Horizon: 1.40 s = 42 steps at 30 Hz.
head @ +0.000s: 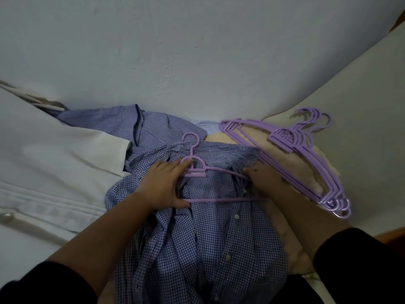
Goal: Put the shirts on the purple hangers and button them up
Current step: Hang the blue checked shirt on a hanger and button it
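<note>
A blue checked shirt [203, 233] lies open on the bed in front of me, collar away from me. A purple hanger [197, 170] lies on its upper part, hook pointing away. My left hand [163, 183] grips the hanger's left half, fingers over the neck and thumb at the bottom bar. My right hand [264, 175] holds the shirt's right shoulder fabric at the hanger's right arm; its fingertips are tucked into the cloth. A blue striped shirt [131, 123] lies crumpled behind, to the left.
A stack of several purple hangers [306, 159] lies to the right on a pale cushion [291, 165]. A white garment [54, 163] covers the bed at the left. A pale blue wall [197, 51] rises right behind the shirts.
</note>
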{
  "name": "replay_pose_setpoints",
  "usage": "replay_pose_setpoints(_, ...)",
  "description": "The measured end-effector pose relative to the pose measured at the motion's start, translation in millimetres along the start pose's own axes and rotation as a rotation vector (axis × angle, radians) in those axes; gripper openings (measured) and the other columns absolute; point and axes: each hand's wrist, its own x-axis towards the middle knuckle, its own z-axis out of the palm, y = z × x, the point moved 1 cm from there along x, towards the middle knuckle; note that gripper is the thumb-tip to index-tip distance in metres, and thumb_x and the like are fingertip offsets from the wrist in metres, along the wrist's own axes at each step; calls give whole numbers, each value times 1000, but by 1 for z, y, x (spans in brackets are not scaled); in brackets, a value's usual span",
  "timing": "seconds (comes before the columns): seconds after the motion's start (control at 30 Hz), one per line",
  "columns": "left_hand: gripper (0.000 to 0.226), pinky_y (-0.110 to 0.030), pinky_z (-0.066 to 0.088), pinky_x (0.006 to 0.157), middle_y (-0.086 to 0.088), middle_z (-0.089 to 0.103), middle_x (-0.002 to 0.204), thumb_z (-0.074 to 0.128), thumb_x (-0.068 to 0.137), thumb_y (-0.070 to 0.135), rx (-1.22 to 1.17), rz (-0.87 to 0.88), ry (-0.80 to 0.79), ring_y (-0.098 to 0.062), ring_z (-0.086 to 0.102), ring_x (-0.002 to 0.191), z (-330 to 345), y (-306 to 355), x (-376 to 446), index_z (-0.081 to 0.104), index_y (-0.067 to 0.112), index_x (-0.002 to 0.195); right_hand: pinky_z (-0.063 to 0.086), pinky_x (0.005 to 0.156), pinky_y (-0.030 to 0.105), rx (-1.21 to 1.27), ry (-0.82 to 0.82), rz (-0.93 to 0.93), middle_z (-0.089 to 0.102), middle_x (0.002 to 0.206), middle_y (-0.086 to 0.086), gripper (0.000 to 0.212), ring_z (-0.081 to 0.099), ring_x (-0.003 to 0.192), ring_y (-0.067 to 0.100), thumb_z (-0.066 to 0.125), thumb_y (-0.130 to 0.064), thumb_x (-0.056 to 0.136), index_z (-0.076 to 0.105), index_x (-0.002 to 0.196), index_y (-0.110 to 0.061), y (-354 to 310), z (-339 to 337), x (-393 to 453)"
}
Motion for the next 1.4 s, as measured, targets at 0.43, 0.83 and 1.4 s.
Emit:
replay_pose_setpoints(0.43, 131, -36, 42, 95, -13, 56, 124, 82, 54, 64, -146, -192, 159, -28, 51, 108, -33, -21, -21, 9, 20, 154, 42, 91, 32, 77, 141, 24, 60, 126, 17, 33, 56, 112, 34, 47, 5, 91, 62, 121, -1, -4, -35, -12)
replay_pose_setpoints(0.83, 125, -37, 37, 100, -7, 55, 127, 76, 58, 67, -43, -224, 50, -28, 51, 113, -24, 0, 1, 8, 22, 152, 48, 62, 16, 336, 155, -202, 63, 111, 11, 36, 62, 78, 17, 42, 1, 95, 57, 128, -7, -71, -11, -53)
replay_pose_setpoints(1.4, 128, -39, 23, 106, -9, 57, 130, 72, 68, 64, 162, -278, -47, -26, 50, 119, -44, 0, 15, -9, 9, 151, 49, 82, 36, 579, 236, -343, 52, 121, 10, 41, 54, 80, 20, 43, -2, 95, 50, 135, -8, -122, 11, -56)
